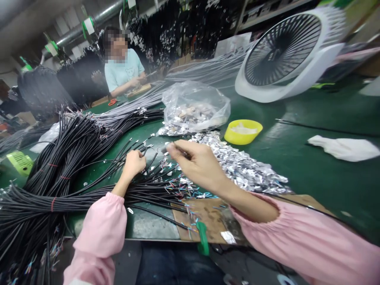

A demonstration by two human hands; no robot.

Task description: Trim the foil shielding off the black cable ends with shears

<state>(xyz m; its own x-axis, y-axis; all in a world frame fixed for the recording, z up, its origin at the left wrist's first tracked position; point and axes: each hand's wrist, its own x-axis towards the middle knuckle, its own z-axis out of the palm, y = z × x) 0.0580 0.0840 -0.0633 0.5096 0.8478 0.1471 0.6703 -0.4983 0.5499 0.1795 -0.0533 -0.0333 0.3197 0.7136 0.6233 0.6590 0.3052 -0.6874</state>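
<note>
My left hand is closed among the ends of several thin black cables and appears to grip one of them. Just right of it, my right hand is closed, thumb and fingers pressed together. Something small and dark shows between its fingers, too blurred to name. Below both hands lies a bundle of black cables, its stripped ends showing thin coloured wires. A heap of crumpled silver foil scraps spreads beside and beyond my right hand.
A clear plastic bag of scraps stands behind the heap, near a yellow dish. A white fan stands at the back right. Tied cable bundles fill the left. A person sits across the green table.
</note>
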